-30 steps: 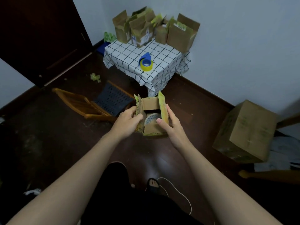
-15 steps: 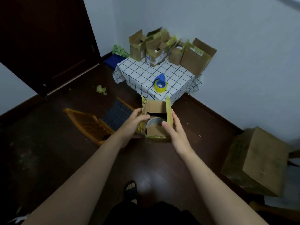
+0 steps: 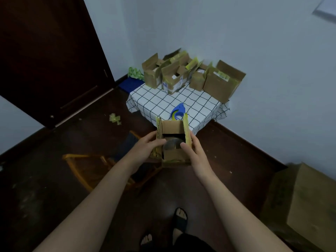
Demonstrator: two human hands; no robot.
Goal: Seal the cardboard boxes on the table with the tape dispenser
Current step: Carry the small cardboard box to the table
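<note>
I hold a small open cardboard box (image 3: 174,155) in the air in front of me, flaps up, edged with yellow tape. My left hand (image 3: 145,149) grips its left side with the thumb over the rim. My right hand (image 3: 193,151) holds the right side, thumb at the opening. A round greyish object lies inside. Beyond it stands a low table with a checked cloth (image 3: 163,100). A blue tape dispenser with yellow tape (image 3: 177,111) lies on the cloth, partly hidden by the box flap. Several open cardboard boxes (image 3: 174,77) stand at the table's back.
A wooden folding chair (image 3: 87,166) lies on the dark floor to the left. A large cardboard box (image 3: 309,206) sits at the right. A dark door (image 3: 45,51) fills the left wall. Crumpled tape scraps (image 3: 115,118) lie on the floor. My sandalled feet (image 3: 179,220) are below.
I have moved closer to the table with the box still held in both hands. The box now overlaps the table's front edge and part of the dispenser.
</note>
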